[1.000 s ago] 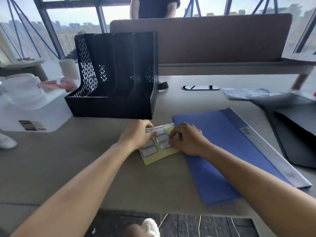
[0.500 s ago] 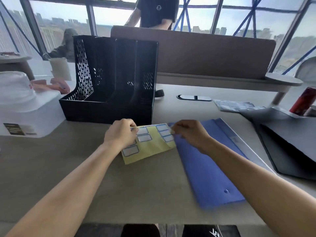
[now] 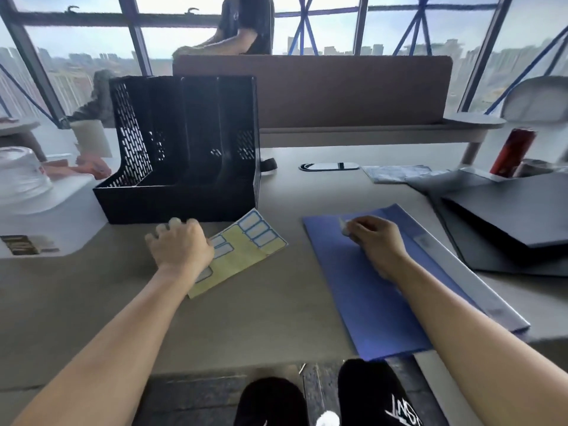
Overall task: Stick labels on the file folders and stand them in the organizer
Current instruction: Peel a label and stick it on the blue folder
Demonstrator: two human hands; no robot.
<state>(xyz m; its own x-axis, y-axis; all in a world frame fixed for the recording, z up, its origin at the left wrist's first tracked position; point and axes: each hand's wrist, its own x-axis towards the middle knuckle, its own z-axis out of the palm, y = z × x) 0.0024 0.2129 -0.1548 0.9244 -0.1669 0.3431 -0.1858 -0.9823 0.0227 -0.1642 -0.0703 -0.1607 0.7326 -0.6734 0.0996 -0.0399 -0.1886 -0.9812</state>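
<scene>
Left hand (image 3: 181,247): fingers spread, palm down on the yellow label sheet (image 3: 242,256)
Right hand (image 3: 373,238): pinching a peeled label (image 3: 344,225) — over the blue folder (image 3: 384,302)
Organizer (image 3: 184,149): black; slots empty

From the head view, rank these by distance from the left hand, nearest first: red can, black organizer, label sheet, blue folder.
1. Label sheet, under the left hand.
2. Black organizer, just beyond the hand.
3. Blue folder, off to the right.
4. Red can, far right at the back.

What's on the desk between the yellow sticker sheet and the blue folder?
Nothing: the head view shows only bare desk between the sticker sheet and the blue folder.
</scene>
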